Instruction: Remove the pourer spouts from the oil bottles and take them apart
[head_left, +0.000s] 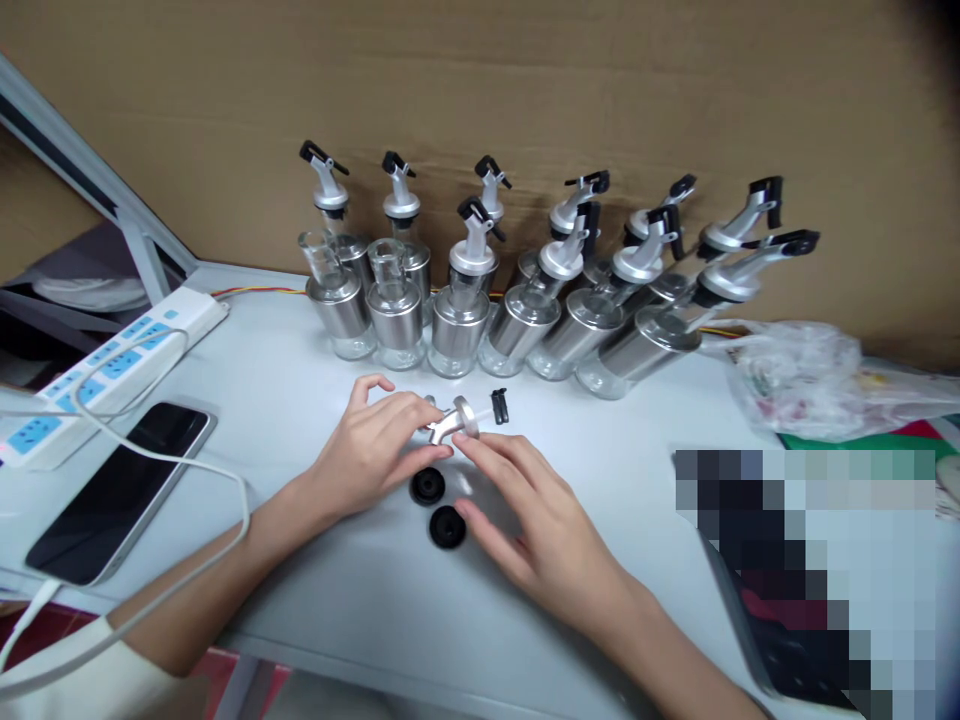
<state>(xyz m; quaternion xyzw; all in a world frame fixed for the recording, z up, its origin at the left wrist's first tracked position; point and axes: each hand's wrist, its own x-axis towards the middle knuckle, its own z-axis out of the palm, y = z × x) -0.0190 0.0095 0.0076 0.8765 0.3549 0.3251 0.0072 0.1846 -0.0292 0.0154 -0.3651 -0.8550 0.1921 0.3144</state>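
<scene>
A silver pour spout [448, 424] lies on its side just above the table, its round collar facing right. My left hand [375, 440] pinches its narrow end between thumb and fingers. My right hand [536, 505] has thumb and forefinger spread, with the forefinger tip at the spout's collar. Right of the collar are small black clip-like pieces [500, 407]; whether they join the spout, I cannot tell. Two round black stoppers rest below: the upper stopper [428, 486] near my left thumb, the lower stopper [448, 527] beside my right thumb.
Behind my hands stand several glass-and-steel bottles, most topped with spouts; a front-left bottle [341, 310] and its neighbour [395, 315] have bare necks. A power strip [112, 375] and phone [124, 490] with cables lie left. A plastic bag [802, 375] and a pixelated object [810, 590] are right.
</scene>
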